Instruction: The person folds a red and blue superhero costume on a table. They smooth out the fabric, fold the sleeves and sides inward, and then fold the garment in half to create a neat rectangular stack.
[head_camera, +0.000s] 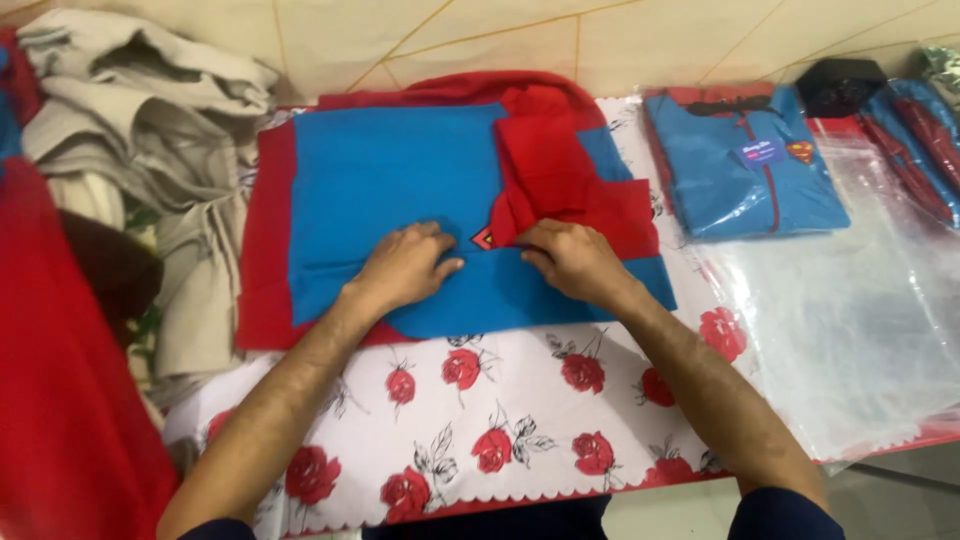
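Note:
A blue and red garment (400, 190) lies flat and partly folded on the rose-print tablecloth (520, 400). A red sleeve (550, 160) is folded across its upper right. My left hand (405, 265) presses palm down on the blue cloth near the middle. My right hand (570, 258) pinches the edge of the red fold beside a small emblem (483, 238). Both hands almost meet at the garment's centre.
A folded blue garment (745, 170) in clear wrap lies at the right, with a large clear plastic bag (850, 300) in front of it. Beige clothes (150, 130) are heaped at the left. Red fabric (60, 380) hangs at the near left. A dark object (840, 85) sits at the back right.

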